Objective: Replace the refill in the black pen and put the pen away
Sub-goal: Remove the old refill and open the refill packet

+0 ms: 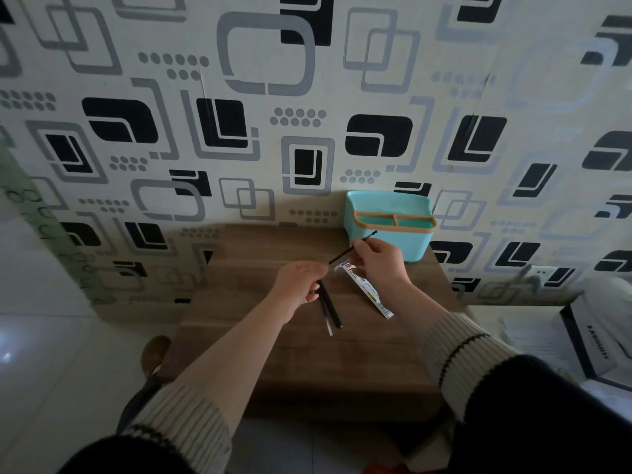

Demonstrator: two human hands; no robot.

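Observation:
My right hand [379,260] pinches a thin black refill [347,252], which slants up to the right above the wooden table [273,364]. Its lower end points toward my left hand [301,280]. My left hand grips the black pen barrel [331,306], whose lower end reaches down over the table. A second slim, partly clear stick [326,321] lies right beside the barrel. A white refill packet [367,291] lies on the table under my right wrist. The teal organiser [390,227] with an orange rim stands at the table's back right against the wall.
The small table stands against a patterned wall. On the right a white paper bag [595,343] sits by the table. A brown shoe [155,354] shows at the table's left edge on the tiled floor.

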